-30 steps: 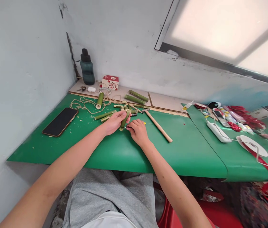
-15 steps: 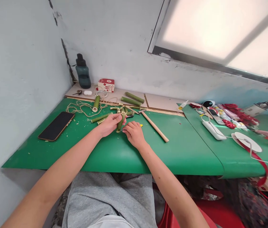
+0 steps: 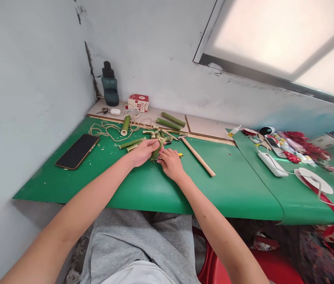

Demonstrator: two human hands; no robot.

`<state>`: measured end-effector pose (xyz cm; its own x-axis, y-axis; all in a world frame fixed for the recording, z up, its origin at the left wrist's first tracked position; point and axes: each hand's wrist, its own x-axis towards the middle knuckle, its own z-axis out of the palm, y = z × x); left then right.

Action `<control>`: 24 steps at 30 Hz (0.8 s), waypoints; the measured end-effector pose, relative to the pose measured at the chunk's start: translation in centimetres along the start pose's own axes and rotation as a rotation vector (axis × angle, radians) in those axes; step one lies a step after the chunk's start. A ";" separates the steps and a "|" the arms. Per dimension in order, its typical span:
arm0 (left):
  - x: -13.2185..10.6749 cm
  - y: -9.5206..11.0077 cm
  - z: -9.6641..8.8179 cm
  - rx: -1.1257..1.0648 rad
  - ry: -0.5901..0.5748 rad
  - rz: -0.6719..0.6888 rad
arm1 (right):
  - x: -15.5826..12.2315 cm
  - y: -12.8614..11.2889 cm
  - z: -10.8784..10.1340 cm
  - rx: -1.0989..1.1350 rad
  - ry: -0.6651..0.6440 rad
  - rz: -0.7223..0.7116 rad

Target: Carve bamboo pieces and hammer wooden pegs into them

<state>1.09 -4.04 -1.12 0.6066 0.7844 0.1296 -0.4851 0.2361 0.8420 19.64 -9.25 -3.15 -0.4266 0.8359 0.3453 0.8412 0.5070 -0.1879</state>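
Between the thumb and fingers of my left hand is a short green bamboo tube, tilted, its pale cut end up. My right hand is closed round a slim utility knife; its yellow end sticks out on the right. A thin blade reaches from the fingers to the lower end of the tube, and most of the handle is hidden. Just behind both hands lies a cluster of small bamboo pieces. A hammer with a wooden handle rests to the right.
A phone lies left on the green table, near tangled twine and an upright bamboo tube. Longer bamboo pieces, a red-and-white box and a bottle are at the back. A power strip sits right.
The view has shifted a little, so the scene sits further right. Both hands keep hold of the bamboo tube and the knife; the tube leans slightly more.
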 end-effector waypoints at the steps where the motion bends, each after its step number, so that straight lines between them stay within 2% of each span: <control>1: 0.0 0.1 0.0 -0.006 0.006 -0.001 | -0.1 0.0 -0.1 0.002 0.006 0.007; 4: 0.1 0.2 -0.2 -0.043 0.026 -0.007 | -0.3 -0.1 -0.3 0.008 0.032 0.041; 8: 0.2 0.0 -0.6 -0.051 -0.018 -0.002 | -0.3 0.1 -0.2 0.027 0.028 0.064; 18: 0.1 0.1 -0.4 -0.030 -0.015 -0.023 | 0.5 0.1 -0.1 0.063 0.003 0.033; 24: 0.1 0.1 -0.2 -0.017 -0.003 0.000 | -0.1 0.0 -0.4 0.068 0.072 0.046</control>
<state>1.01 -3.81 -1.06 0.6088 0.7824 0.1312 -0.4954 0.2458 0.8332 19.76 -9.40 -2.80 -0.3613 0.8426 0.3994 0.8339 0.4836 -0.2659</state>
